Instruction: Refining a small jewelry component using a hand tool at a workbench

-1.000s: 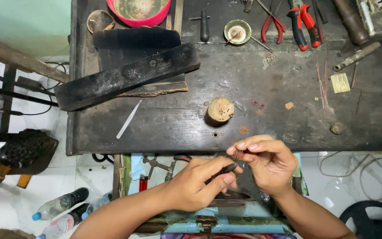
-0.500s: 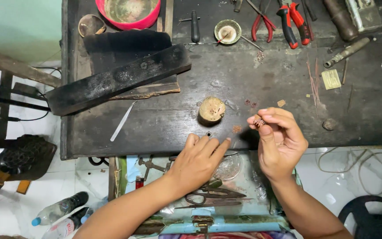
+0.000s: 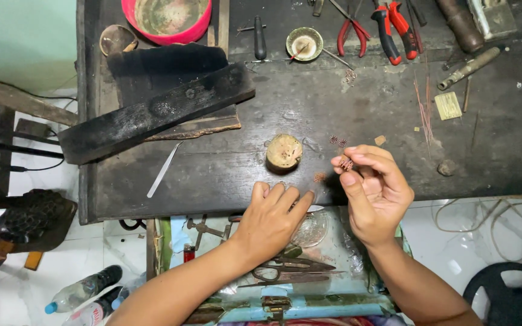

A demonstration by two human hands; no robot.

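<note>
Fingers [image 3: 350, 162] of the right hand [image 3: 374, 193] pinch a small, indistinct reddish piece [image 3: 346, 163]

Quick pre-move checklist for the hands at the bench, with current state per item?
1. Right hand holds the small coiled wire piece at its fingertips: ok.
2. Left hand free, lying flat on the bench edge, holding nothing: ok.
3. Round wooden block uncovered and apart from both hands: ok.
4. Loose small wire pieces on the bench beside the right hand, not under it: ok.
5. Tweezers lie to the left, beyond the left hand: not ok if needed now.
6. Firmness of the pinch on the coil: cannot tell.
</note>
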